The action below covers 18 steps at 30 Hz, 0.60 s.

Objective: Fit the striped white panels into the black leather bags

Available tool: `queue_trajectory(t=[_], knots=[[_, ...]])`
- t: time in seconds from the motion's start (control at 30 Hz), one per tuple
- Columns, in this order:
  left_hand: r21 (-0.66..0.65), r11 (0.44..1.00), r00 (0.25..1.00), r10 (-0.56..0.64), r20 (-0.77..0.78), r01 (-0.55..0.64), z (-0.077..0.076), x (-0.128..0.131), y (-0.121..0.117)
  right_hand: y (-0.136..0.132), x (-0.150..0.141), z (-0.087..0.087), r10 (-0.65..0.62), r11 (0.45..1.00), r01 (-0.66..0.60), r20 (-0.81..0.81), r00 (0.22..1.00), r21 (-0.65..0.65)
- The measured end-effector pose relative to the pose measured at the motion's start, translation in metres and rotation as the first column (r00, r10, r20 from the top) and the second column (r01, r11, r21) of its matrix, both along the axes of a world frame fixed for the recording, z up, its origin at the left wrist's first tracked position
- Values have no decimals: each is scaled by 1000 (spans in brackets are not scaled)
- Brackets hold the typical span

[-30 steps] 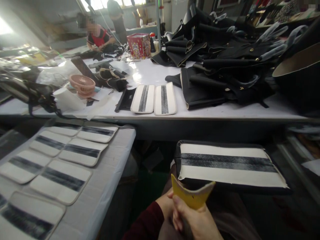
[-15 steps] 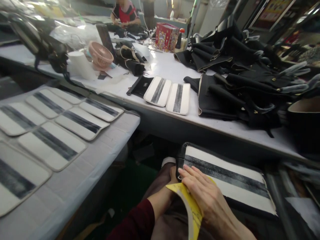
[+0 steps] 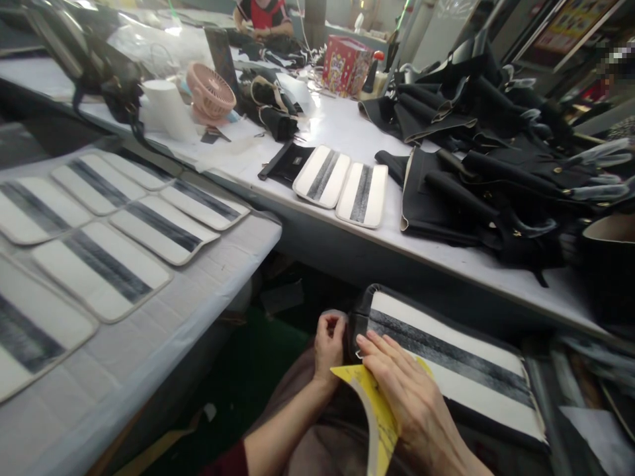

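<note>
A black bag piece with a white panel and a dark grey stripe [image 3: 476, 337] lies across my lap. My right hand [image 3: 409, 393] rests palm down on its left part, fingers together and stretched over the stripe. A bent yellow sheet with dark line markings [image 3: 380, 403] is held under that palm, its pale edge curving toward me. Just beyond the bag piece's left black edge is my left hand [image 3: 330, 344], with its fingers curled in toward the thumb. Whatever those fingers may hold is too small to make out.
Several striped white panels [image 3: 102, 271] lie on the left table [image 3: 208, 330]. On the white bench stand two smaller panels [image 3: 361, 195], a pink fan [image 3: 211, 92], a white roll [image 3: 169, 109] and a red box [image 3: 344, 66]. Black bags [image 3: 456, 192] pile at right. A person [image 3: 262, 20] sits behind.
My left hand has moved left, away from behind my right hand and the bag's edge, and now shows clearly. The right hand and yellow sheet stay nearly in place. The view has shifted slightly.
</note>
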<state>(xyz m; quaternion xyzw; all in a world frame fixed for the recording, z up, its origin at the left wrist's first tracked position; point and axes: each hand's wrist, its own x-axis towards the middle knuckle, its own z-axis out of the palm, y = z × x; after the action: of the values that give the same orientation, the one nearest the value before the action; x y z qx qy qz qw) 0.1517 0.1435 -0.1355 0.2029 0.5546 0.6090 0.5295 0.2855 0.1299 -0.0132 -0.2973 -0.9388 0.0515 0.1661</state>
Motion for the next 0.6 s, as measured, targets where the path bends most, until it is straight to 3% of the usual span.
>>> queue_trajectory(t=[0.2, 0.37, 0.6], knots=[[170, 963, 945, -245, 217, 211, 27, -20, -31, -2, 1, -2, -11, 1000, 11, -38, 999, 3], [211, 952, 891, -287, 351, 224, 32, -19, -35, -3, 1, -5, -36, 999, 34, -78, 996, -33], [221, 945, 874, -310, 376, 240, 37, -19, -34, -11, 6, -6, -85, 996, 87, -181, 980, 1]])
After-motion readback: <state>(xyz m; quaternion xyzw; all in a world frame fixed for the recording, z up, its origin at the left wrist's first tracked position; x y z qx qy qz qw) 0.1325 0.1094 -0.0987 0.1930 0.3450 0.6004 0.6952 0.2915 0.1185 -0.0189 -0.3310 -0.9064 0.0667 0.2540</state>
